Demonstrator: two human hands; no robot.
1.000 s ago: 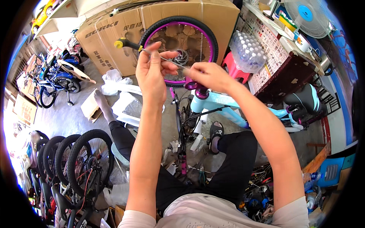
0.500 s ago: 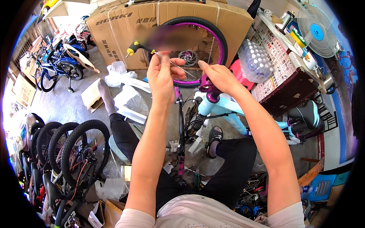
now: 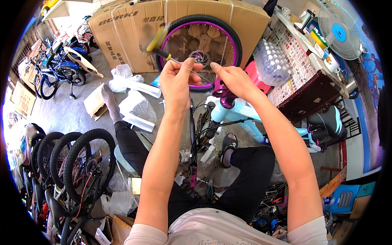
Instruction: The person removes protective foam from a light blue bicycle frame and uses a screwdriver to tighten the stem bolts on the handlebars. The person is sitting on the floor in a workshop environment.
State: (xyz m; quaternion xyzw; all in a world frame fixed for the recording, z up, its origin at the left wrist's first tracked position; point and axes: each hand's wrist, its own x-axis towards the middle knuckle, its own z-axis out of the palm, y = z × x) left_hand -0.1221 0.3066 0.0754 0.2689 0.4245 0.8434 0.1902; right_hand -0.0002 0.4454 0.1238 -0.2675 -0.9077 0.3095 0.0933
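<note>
My left hand is up in the middle of the view, thumb and fingers pinched round the thin metal shaft of a T-handle hex key. Its yellow and black handle sticks out beyond the fingers, smeared by motion. The shaft slants down toward the purple stem on top of a light blue bicycle frame. My right hand is closed round the stem's far side, thumb on top. Whether the key's tip sits in a bolt cannot be made out. A black handlebar with purple parts hangs beside the head tube among cables.
A purple-rimmed wheel leans on a large cardboard box ahead. Several black tyres stand at left. A cabinet with a fan is at right. Wrapping and tools lie on the floor.
The hex key's handle has swung round, from pointing left to pointing up, as my left fingers shift on the shaft. My right hand stays on the stem. The whole view has shifted slightly.
</note>
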